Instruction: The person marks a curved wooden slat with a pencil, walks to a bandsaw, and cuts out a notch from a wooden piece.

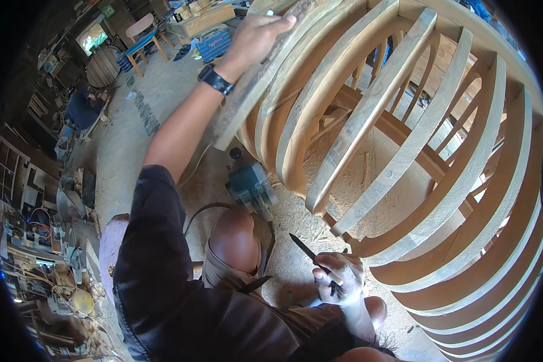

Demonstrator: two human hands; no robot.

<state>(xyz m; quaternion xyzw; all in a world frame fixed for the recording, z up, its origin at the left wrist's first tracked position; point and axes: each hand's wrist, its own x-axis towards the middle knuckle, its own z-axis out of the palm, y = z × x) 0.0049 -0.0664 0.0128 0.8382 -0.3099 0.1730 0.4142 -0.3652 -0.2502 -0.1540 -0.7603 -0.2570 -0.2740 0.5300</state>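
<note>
My left hand (253, 41), with a dark watch at the wrist, is stretched forward and closed on the edge of a rough, flat wooden board (247, 104). The board lies slantwise along the outermost of several curved wooden ribs (368, 133). Lower down, my right hand (342, 279) grips a slim black pencil (304, 248), its pointed tip aimed up and left. A small pale piece shows between those fingers; I cannot make out what it is. The right hand is just left of the ribs' lower ends.
A teal power tool (250, 186) with a dark cord sits on the dusty floor beside my knee. Farther back are a blue case (213, 46), a chair (142, 37) and a workbench (204, 19). Another person (83, 111) crouches at the left, near cluttered shelves.
</note>
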